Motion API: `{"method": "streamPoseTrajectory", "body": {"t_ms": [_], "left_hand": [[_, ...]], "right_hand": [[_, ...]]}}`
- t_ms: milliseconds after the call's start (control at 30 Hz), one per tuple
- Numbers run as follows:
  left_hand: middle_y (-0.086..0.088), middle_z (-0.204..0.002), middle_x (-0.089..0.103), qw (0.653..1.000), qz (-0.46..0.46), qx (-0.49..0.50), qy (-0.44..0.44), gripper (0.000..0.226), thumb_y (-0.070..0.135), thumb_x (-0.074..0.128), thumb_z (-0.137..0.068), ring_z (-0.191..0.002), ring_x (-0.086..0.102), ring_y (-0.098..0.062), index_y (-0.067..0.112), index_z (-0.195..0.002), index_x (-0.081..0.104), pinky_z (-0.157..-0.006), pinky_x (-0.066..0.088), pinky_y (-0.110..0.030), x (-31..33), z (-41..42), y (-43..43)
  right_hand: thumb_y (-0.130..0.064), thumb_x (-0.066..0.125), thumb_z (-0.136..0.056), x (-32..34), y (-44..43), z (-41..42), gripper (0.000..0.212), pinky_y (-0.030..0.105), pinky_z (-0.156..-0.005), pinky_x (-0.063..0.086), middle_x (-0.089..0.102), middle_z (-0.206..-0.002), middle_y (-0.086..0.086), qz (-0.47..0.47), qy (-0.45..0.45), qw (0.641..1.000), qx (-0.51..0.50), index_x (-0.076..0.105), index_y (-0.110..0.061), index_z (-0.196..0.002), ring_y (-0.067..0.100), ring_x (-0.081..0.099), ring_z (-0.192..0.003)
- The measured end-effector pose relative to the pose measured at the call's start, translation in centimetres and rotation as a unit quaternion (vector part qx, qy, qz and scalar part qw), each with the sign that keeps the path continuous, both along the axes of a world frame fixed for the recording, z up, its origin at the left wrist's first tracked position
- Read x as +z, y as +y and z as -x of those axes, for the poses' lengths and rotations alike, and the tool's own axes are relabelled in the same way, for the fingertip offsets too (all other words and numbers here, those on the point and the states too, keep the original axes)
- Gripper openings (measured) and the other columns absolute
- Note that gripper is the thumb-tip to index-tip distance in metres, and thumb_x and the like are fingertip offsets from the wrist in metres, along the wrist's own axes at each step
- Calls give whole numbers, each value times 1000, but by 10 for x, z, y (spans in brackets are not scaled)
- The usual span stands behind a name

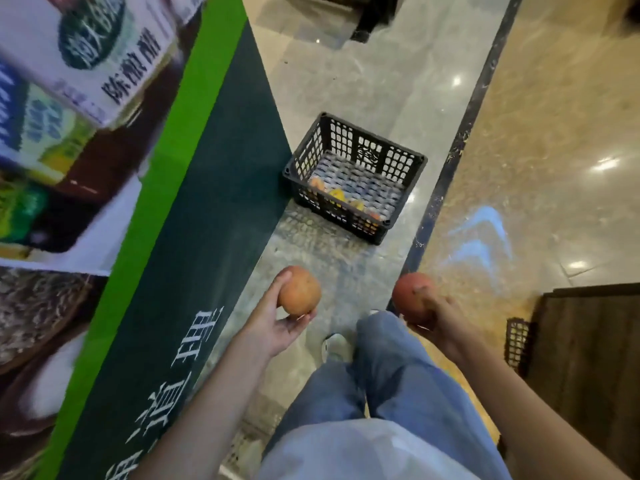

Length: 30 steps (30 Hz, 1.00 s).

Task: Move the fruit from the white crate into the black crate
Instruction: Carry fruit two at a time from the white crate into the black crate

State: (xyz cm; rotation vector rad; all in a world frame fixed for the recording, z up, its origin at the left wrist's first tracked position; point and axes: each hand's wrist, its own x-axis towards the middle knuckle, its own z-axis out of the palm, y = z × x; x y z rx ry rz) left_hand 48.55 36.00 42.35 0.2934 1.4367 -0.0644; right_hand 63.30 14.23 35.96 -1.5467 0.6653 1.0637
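The black crate [372, 150] sits on the glossy stone floor [346, 81] at about 12 o'clock from the person, just past the middle of the view. It is turned cornerwise, with one corner close to the foot of a green display panel [194, 202] at its 9 o'clock. Its walls are open lattice and its base is a pale mesh. A few small pieces of fruit [337, 195], orange and yellow, lie along its near side; they are too blurred to name, and some show only through the lattice. The rest of the base is bare mesh. Well short of the crate, at 7 o'clock from it, the left hand [277, 323] cups a round orange-brown fruit [299, 291] with a matt, speckled skin, thumb over the top and fingers curled beneath. At 5 o'clock from the crate, the right hand [440, 320] grips a round red fruit [414, 296] of similar size, darker and blotchy, with fingers wrapped around its near side. Both fruits are held in the air above the floor, apart from each other, with the person's blue jeans [388, 375] and a pale shoe [336, 346] below and between them. A dark strip [464, 133] in the floor runs past the crate's 3 o'clock side, and dark wooden furniture [588, 358] stands at 4 o'clock in the view.
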Motion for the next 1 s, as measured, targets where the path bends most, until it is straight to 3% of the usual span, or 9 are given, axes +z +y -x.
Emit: {"method": "streamPoseTrajectory", "body": {"t_ms": [200, 367, 467, 533, 600, 767, 900, 1000], "left_hand": [[-24, -98, 54, 998, 0, -53, 21, 54, 45, 70, -77, -76, 62, -32, 15, -115, 47, -45, 55, -26, -15, -94, 57], [-22, -98, 55, 996, -15, -69, 48, 54, 44, 68, -78, -77, 62, -31, 14, -118, 48, -39, 51, -22, -27, -169, 107], [-20, -105, 55, 994, -43, -93, 42, 47, 37, 65, -83, -86, 61, -31, 15, -120, 45, -50, 56, -27, -43, -220, 138], [-20, -120, 52, 987, -85, -131, 45, 46, 31, 66, -84, -98, 59, -32, 16, -121, 43, -60, 57, -31, -58, -256, 158], [-19, -126, 50, 969, -147, -185, 70, 45, 26, 69, -82, -104, 59, -35, 16, -115, 42, -70, 56, -34, -77, -290, 176], [-11, -127, 49, 906, -267, -321, 71, 51, 27, 79, -72, -107, 60, -32, 20, -107, 44, -60, 54, -28, -150, -367, 224], [4, -106, 46, 841, -330, -423, 74, 60, 36, 84, -62, -103, 54, -22, 27, -108, 45, -83, 56, -41, -239, -416, 262], [6, -104, 46, 807, -338, -478, 78, 66, 41, 85, -57, -102, 53, -20, 29, -109, 46, -88, 52, -41, -313, -441, 285]], "right_hand": [[-24, 63, -85, -15, 37, -66, 29, 36, -57, 51, 50, -99, 15, 17, 11, 998, -64, 41, -12, -100, 26, 57, -75], [-29, 71, -78, -31, 88, -147, 61, 33, -53, 52, 52, -116, 22, 20, 9, 997, -76, 42, -2, -124, 28, 61, -79], [-33, 75, -63, -44, 125, -194, 72, 28, -45, 50, 52, -112, 23, 10, -6, 997, -70, 44, 1, -119, 31, 60, -85], [-28, 76, -71, -56, 151, -226, 61, 31, -50, 51, 50, -115, 22, 30, -18, 998, -55, 41, -2, -114, 36, 60, -94], [-22, 74, -77, -70, 174, -253, 53, 34, -56, 51, 44, -121, 19, 54, -27, 997, -55, 36, -9, -112, 37, 57, -105], [-21, 80, -71, -122, 224, -306, 67, 48, -80, 54, 41, -118, 9, 92, -84, 992, 10, 36, -11, -121, 28, 54, -97], [-25, 83, -67, -194, 264, -338, 72, 46, -95, 46, 42, -115, 5, 125, -112, 984, 50, 35, -16, -120, 28, 51, -106], [-24, 83, -66, -263, 295, -359, 70, 44, -97, 44, 42, -115, 4, 133, -113, 984, 48, 35, -19, -117, 26, 49, -108]]}}
